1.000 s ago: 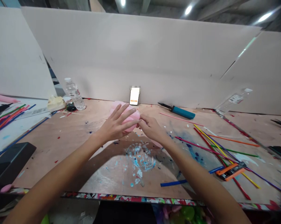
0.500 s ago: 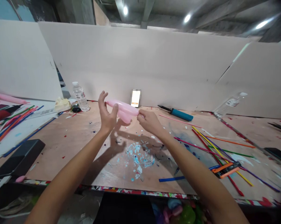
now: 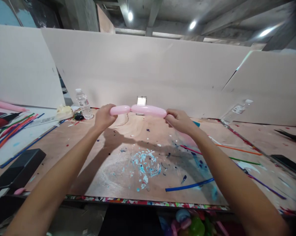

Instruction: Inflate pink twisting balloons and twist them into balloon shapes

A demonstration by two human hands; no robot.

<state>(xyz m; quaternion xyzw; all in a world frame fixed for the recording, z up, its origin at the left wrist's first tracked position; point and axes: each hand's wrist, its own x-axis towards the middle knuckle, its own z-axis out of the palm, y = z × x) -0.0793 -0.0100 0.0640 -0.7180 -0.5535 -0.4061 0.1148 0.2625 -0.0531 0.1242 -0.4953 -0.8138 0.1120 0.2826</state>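
A pink long balloon (image 3: 151,110) stretches level between my two hands, above the far part of the table. A narrow twist divides it into a shorter left section and a longer right one. My left hand (image 3: 105,116) is closed around its left end. At the right end my right hand (image 3: 176,119) pinches the balloon between thumb and fingers. Behind the balloon, a phone with a bright screen (image 3: 141,101) leans against the white board, its lower part mostly covered.
A clear bottle (image 3: 84,104) stands at the back left; another bottle (image 3: 237,112) leans at the right. Uninflated balloons lie on both sides, including a blue one (image 3: 189,186) near the front. A black box (image 3: 19,168) is at the left. Blue flecks (image 3: 146,165) dot the tabletop (image 3: 108,186).
My hands have moved apart, my right hand to the right. The balloon, folded into side-by-side sections before, now lies in one straight line with a twist.
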